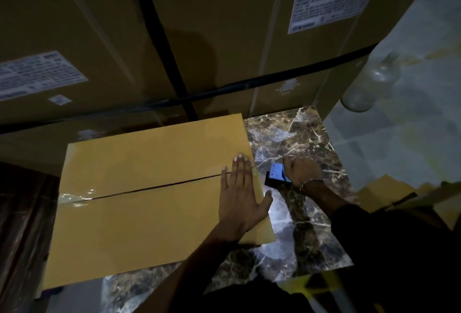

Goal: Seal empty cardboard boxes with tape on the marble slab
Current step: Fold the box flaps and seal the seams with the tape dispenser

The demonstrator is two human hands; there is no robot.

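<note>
On the marble slab (296, 143) a cardboard box (149, 200) is lying flat, taking up the left and middle of the slab, its right edge reaching past the slab's centre. Its long axis is running left to right, and the seam (154, 188) between its two top flaps is following that axis, rising slightly toward the far right. Clear tape (74, 196) is shining over the seam's left end. Pressing flat on the box's right end, the left hand (239, 200) is lying with fingers straight, pointing away. Just right of the box, the right hand (303, 170) is gripping a blue tape dispenser (277, 175) over the slab. Behind the slab, large strapped cartons (199, 38) with white labels (331, 3) are standing like a wall. Pale floor tiles (411, 125) are lying to the right, where a clear bottle (371, 83) is standing.
</note>
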